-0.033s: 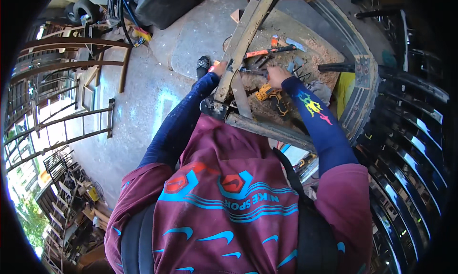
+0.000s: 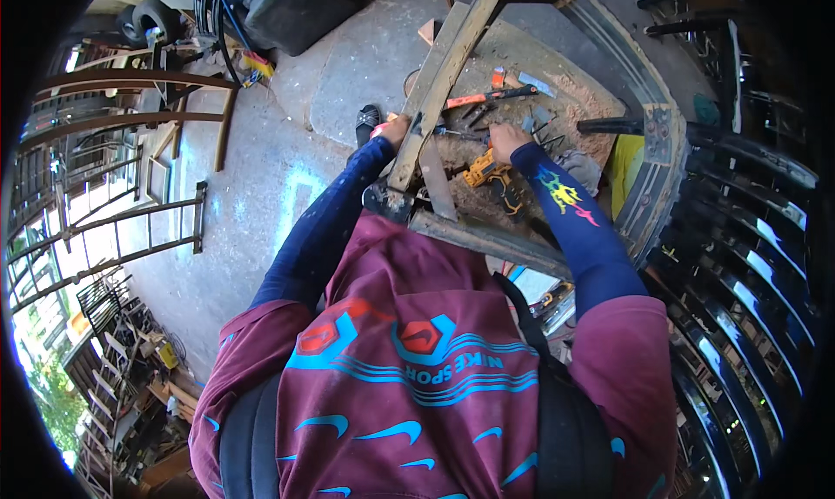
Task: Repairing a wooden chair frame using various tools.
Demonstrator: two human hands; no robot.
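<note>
A worn wooden frame (image 2: 491, 238) with a slanting rail (image 2: 448, 69) stands in front of me. My left hand (image 2: 396, 131) is at the rail's left side, its fingers closed round something with a red part, mostly hidden. Across the rail, my right hand (image 2: 508, 142) is closed at the end of a thin dark shaft (image 2: 465, 135); what its fingers hold is hidden. Below that hand lies a yellow and black power drill (image 2: 490, 173). Beyond the hands is a hammer (image 2: 491, 96) with an orange and black handle.
Small hand tools and sawdust (image 2: 584, 99) lie inside the frame, with a yellow sheet (image 2: 626, 164) at its right. Glossy black slats (image 2: 739, 264) crowd the right side. Wooden frames (image 2: 130, 112) stand left; a dark bulky bundle (image 2: 300, 12) lies at the back.
The dark shaft by my right hand shows less than before. Both hands remain in nearly the same places, and the whole view has shifted very slightly.
</note>
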